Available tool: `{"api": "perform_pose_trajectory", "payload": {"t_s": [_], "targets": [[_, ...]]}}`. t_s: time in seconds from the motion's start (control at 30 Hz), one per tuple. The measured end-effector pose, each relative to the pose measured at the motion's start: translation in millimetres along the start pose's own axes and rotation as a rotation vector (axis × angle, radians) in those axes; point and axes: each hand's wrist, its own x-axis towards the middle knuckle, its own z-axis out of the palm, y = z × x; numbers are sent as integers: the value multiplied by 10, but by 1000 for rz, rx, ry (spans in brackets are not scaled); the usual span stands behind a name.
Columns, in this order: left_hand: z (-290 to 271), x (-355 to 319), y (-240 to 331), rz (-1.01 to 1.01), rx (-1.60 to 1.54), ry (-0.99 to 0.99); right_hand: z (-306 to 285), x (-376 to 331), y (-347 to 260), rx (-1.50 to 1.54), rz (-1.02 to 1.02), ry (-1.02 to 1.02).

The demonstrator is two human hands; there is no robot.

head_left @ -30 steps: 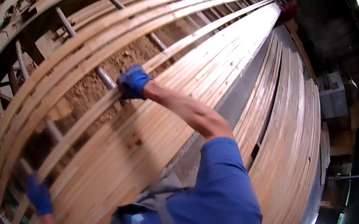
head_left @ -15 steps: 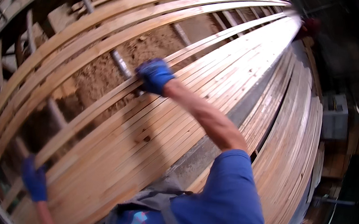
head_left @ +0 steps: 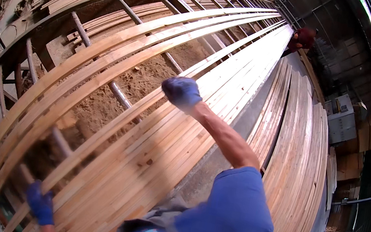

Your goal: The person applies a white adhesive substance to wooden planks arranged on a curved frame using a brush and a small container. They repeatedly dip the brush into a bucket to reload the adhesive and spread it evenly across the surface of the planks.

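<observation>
A long pale wooden strip (head_left: 108, 129) runs away from me, apart from the strips on its left. My left hand (head_left: 41, 205), in a blue glove, is closed around the strip near its close end. Farther along, my right hand (head_left: 183, 92), also gloved in blue, is over the same strip and the edge of the boards beside it. Its fingers curl downward but are smeared, so their grip is unclear. To the right of the strip, a wide row of pale boards (head_left: 139, 164) lies side by side, some with dark knots.
Several bowed-looking strips (head_left: 100, 71) lie across metal rollers (head_left: 120, 95) at left, above heaped sawdust (head_left: 91, 111). More stacked boards (head_left: 289, 181) stand to my right. A person in dark red (head_left: 303, 39) is at the far end. Beyond the right stack are grey boxes (head_left: 341, 121).
My right hand has shifted right, relative to the picture. The view has tilted, so more of the far end and the person there shows. My left hand stays near the strip's close end.
</observation>
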Motion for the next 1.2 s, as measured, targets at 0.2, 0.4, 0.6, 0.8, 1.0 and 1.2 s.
{"api": "perform_pose_trajectory", "payload": {"t_s": [0.2,0.4,0.6,0.8,1.0,1.2], "targets": [[-215,-97,85,110,53,103,-8,-1369,103,-1,444,-143],[-198,-150,-40,190,73,29,-180,-1494,174,157,346,-217],[-173,-57,-55,132,72,-31,-66,-772,345,-50,330,-274],[-80,-54,-52,120,126,-20,451,1,413,135,81,-328],[-105,-78,-162,37,211,-135,497,-49,304,130,34,-279],[28,-37,-410,46,293,-110,377,-351,-154,115,-41,-97]]}}
